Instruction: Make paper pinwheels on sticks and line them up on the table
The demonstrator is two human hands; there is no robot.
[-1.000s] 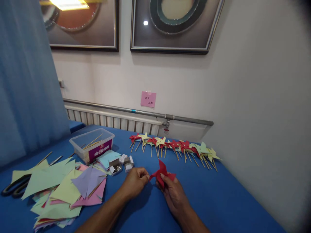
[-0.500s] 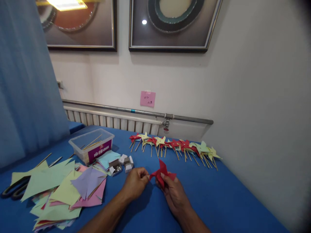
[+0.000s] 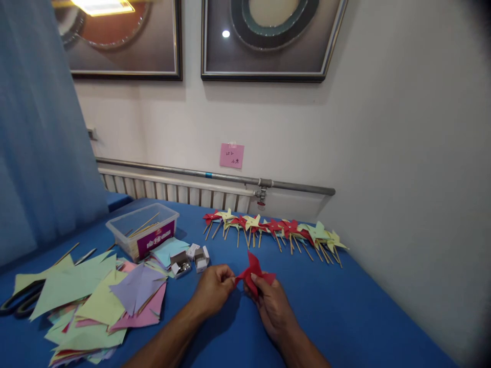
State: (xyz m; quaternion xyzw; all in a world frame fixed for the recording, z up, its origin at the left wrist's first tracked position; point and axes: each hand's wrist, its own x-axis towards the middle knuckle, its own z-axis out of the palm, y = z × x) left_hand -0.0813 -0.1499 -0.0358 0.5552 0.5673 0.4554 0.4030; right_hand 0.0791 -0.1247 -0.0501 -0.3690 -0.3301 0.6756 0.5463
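A red paper pinwheel (image 3: pixel 252 267) with folded blades is between my hands, raised over the blue tabletop. My right hand (image 3: pixel 270 304) grips it, thumb pressed on its middle and fingers behind the paper. At the tip of the left blade, my left hand (image 3: pixel 215 289) is closed in a pinch. The fingers hide what is right at that tip. Left of my left hand stand small open cardboard boxes (image 3: pixel 201 259), one with shiny metal pieces (image 3: pixel 185 267) inside.
Finished pinwheels (image 3: pixel 273 226) on sticks lie in a row along the back of the blue table (image 3: pixel 356 317). At left are a clear plastic tub (image 3: pixel 130 236) of sticks, a pile of cut coloured paper (image 3: pixel 95 301) and black-handled scissors (image 3: pixel 25 301). A curtain (image 3: pixel 46 128) hangs at far left.
The view has shifted very slightly. Both hands keep nearly the same pose on the red pinwheel, with the right thumb moved a little on its middle.
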